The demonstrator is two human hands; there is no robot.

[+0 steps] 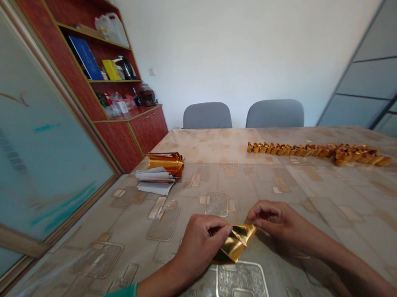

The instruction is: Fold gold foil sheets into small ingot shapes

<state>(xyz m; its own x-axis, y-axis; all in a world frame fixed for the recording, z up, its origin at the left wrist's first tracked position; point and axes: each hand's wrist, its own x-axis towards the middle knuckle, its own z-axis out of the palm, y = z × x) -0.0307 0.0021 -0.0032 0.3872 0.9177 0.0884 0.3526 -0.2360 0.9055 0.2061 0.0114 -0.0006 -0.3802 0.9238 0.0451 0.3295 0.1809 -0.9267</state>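
A sheet of shiny gold foil paper [237, 244], partly folded with pointed corners, is held low over the table between my two hands. My left hand [204, 238] pinches its left side, thumb on top. The fingers of my right hand [273, 218] are closed on the upper right corner of the same paper. Parts of the paper lie hidden under my left hand. Away to the left on the table sits a stack of gold and white paper sheets [156, 180] beside a gold bundle [165, 163].
Rows of small folded gold pieces [296, 150] stretch across the table's right rear. The patterned tablecloth [195, 202] covers the table. Two grey chairs [207, 115] stand at the far edge. A red-brown cabinet [117, 135] with shelves is at the left, near a sliding glass door [42, 131].
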